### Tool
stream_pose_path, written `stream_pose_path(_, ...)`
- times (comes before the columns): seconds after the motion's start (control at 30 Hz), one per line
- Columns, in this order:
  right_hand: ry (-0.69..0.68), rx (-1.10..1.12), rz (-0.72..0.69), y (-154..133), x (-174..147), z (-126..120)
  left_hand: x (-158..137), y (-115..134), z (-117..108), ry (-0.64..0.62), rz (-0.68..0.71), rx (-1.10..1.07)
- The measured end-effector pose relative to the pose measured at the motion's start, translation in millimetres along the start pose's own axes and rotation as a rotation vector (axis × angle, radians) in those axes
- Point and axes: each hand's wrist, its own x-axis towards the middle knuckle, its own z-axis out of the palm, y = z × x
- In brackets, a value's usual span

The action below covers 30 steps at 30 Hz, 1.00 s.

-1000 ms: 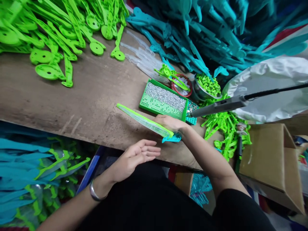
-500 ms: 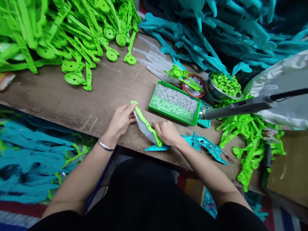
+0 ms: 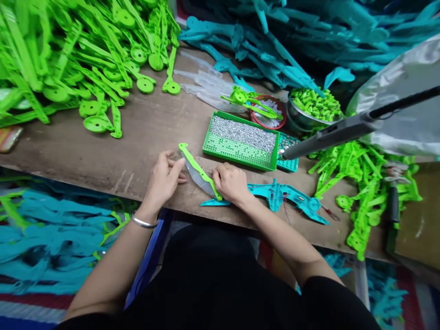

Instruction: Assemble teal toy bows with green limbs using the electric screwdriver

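A bright green plastic strip (image 3: 195, 164) with a clear blade-shaped piece (image 3: 200, 179) along its lower left side lies slantwise just above the table. My right hand (image 3: 231, 182) is closed on the strip near its lower end. At the other end is my left hand (image 3: 165, 178), its thumb and fingers apart beside the clear piece's edge. Whether the thumb tip touches that edge I cannot tell. Partly behind my right hand lies a teal plastic shell (image 3: 275, 192) with thin wires and small parts in it.
A green perforated tray (image 3: 240, 158) of small metal screws stands ahead, beside a teal tray (image 3: 290, 162). Behind are a red basket (image 3: 271, 123) and a metal bowl (image 3: 295, 110) of green pieces. A grey electric screwdriver (image 3: 323, 137) hangs at right. Green parts (image 3: 99, 55) heap at left.
My left hand has let go of the strip's upper end and drawn slightly left and down, fingers parted. My right hand keeps hold of the lower end. The camera view has shifted a little.
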Motion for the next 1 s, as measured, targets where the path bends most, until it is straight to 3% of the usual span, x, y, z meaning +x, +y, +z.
stream_pose_path(0.1, 0.134, 0.072, -0.04, 9, -2, 3, -38, -1, 2, -0.092, 0.061, 0.18)
stream_pose_path(0.17, 0.31, 0.149, -0.037, 22, -9, 1, -64, 0, 10, -0.165, 0.116, 0.276)
stream_pose_path(0.3, 0.983, 0.183, 0.301, 60, -30, -19, -95, -1, 31, -0.238, 0.256, 0.403)
stream_pose_path(0.37, 1.17, 0.247, 0.441, 81, -34, -33, -98, -4, 39, -0.256, 0.337, 0.476)
stream_pose_path(0.4, 1.155, 0.308, 0.463, 90, -33, -39, -97, -6, 42, -0.259, 0.375, 0.522)
stream_pose_path(0.5, 0.871, 0.497, 0.428, 112, -25, -54, -91, -13, 49, -0.222, 0.468, 0.642)
stream_pose_path(0.57, 0.755, 0.555, 0.376, 118, -19, -63, -87, -18, 53, -0.19, 0.509, 0.661)
stream_pose_path(0.77, 0.714, 0.62, 0.184, 94, -4, -78, -83, -29, 58, -0.117, 0.621, 0.643)
stream_pose_path(1.0, 0.852, 1.214, -0.02, 57, 45, -34, -81, -32, 61, 0.0, 0.78, 0.712)
